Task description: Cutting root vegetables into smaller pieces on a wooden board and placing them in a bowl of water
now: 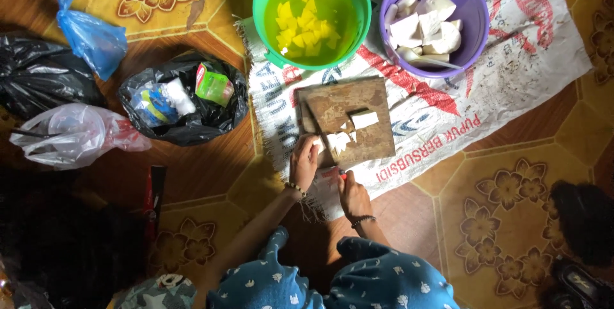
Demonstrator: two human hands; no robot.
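Right grip [351, 189] on knife [322, 136], left hand [304, 160] steadying board [374, 136].

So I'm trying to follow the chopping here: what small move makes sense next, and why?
Probably another short knife stroke through the white pieces on the wooden cutting board. The left hand steadies the pieces at the board's near edge, the right hand seems to grip a knife handle, and a larger white chunk lies uncut.
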